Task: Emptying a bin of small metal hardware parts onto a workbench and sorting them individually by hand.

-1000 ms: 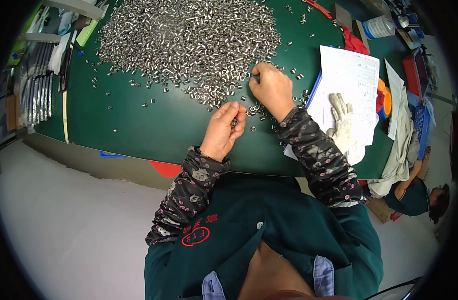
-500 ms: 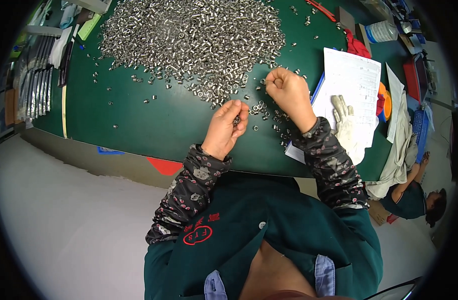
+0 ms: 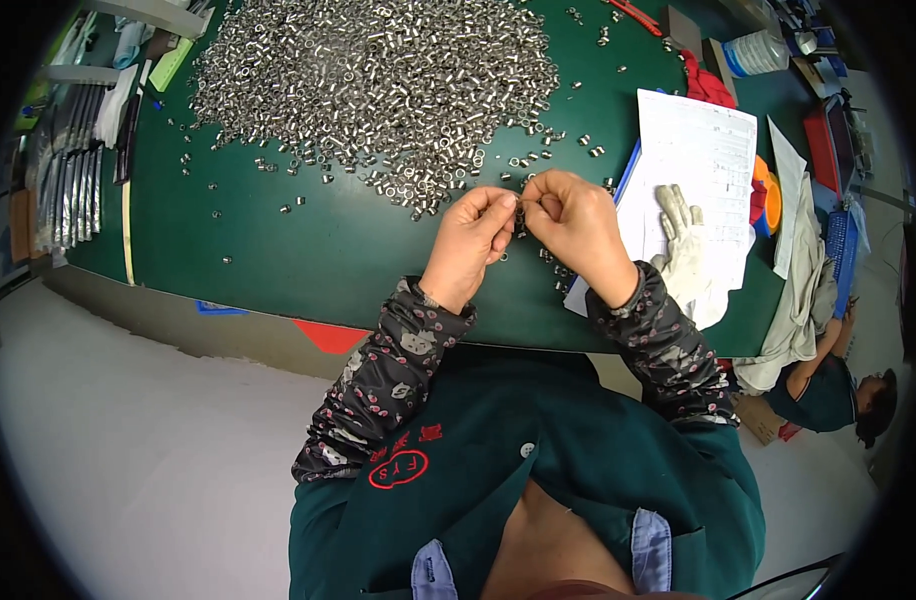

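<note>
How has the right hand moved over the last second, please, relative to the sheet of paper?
Yes: the right hand has drawn left, away from the paper, to meet the left hand.

View: one head camera, the left of a pair worn side by side.
Position: above the person's chest, looking steeply down over the near edge of the table (image 3: 278,240).
Facing: forward and down; picture left is the person's left, upright, not mirrored.
Nearness: close to the hands, left hand (image 3: 470,238) and right hand (image 3: 576,222), which meet near the picture's middle; the far edge of the table reaches the top rim.
Lens: wide fisheye; the near table edge bows, dark corners ring the frame.
Coverage: table top, floor (image 3: 128,450) at lower left, forearms entering from below.
Shared: no second view shown.
</note>
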A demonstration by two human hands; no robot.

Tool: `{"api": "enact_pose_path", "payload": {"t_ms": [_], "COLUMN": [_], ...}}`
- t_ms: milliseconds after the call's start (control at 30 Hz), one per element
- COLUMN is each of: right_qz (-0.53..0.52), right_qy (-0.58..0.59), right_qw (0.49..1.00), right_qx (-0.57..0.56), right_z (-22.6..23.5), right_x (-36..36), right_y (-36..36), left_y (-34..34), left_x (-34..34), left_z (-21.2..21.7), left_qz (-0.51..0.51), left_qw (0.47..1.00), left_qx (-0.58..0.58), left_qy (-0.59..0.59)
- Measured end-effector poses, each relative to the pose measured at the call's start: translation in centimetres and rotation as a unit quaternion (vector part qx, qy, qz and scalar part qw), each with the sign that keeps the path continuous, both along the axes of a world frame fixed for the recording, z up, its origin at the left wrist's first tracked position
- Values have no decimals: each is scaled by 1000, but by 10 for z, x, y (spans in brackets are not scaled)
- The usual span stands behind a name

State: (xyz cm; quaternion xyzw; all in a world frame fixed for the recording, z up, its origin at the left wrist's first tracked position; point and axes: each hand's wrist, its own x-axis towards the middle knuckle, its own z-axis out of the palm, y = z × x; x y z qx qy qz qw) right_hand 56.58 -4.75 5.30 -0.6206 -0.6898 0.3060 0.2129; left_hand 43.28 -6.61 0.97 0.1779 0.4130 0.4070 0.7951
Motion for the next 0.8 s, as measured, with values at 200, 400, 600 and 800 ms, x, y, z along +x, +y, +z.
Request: {"api": "enact_pose_path", "payload": {"t_ms": [200,400,600,800], "right_qz": [-18,-21,107,138], "right_qy": [-13,-17,35,88], "right_qw": [1000,1000,993,983], "right_qx": [12,-3,45,81], "right_z": [-6,0,11,-3], "right_x": [13,23,7,14], "right_y": [-1,-5,-15,27], "left_y": [0,-3,-6,-6], "left_x": [3,8,5,-2], "left_z": [-2,4,2,0], "left_qz": [7,-28,28,68], "left_qw": [1000,993,998,981], "left_qx": [-3,-28,-27,-95], "left_qy": [21,112,-44,-154]}}
